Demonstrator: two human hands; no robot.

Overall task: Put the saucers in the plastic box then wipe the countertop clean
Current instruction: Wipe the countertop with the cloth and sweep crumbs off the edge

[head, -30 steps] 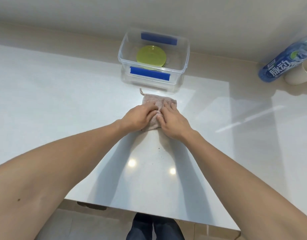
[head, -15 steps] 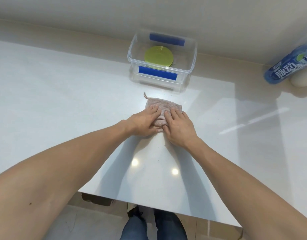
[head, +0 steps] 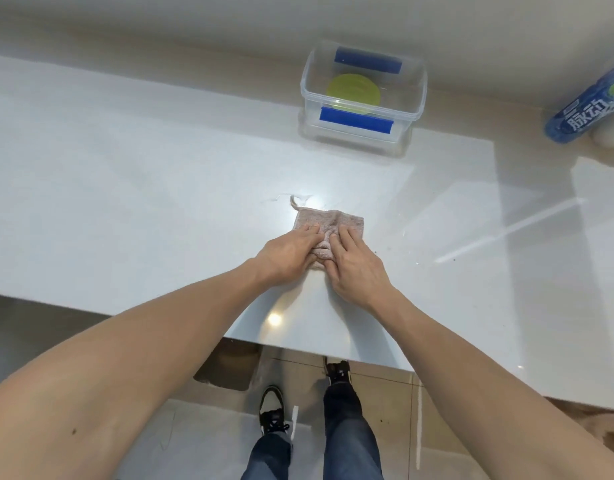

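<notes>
Nearest to me, below the counter edge, I see two legs in blue jeans point(head: 350, 438) and dark shoes point(head: 272, 412) standing on a pale tiled floor point(head: 194, 445). Both bare forearms reach forward over the white countertop point(head: 125, 188).

My left hand point(head: 288, 256) and right hand point(head: 355, 266) lie side by side, palms down, pressing a small pinkish cloth point(head: 328, 225) flat onto the countertop. The fingers are stretched out over the fabric rather than curled around it, so neither hand pinches or lifts anything; the cloth bunches slightly between the two thumbs. A short loop point(head: 294, 201) sticks out of the cloth's far left corner, and just past it lies a faint wet-looking smear point(head: 284, 197), though glare makes me unsure.

Farther back, well apart from the cloth, stands the clear plastic box point(head: 412, 116) with blue latches, open on top. A yellow-green saucer point(head: 354, 93) lies flat on its floor; I cannot tell whether more are stacked beneath.

At the far right, a blue bottle point(head: 585, 114) stands against a pale cup point(head: 613, 136) by the wall.
</notes>
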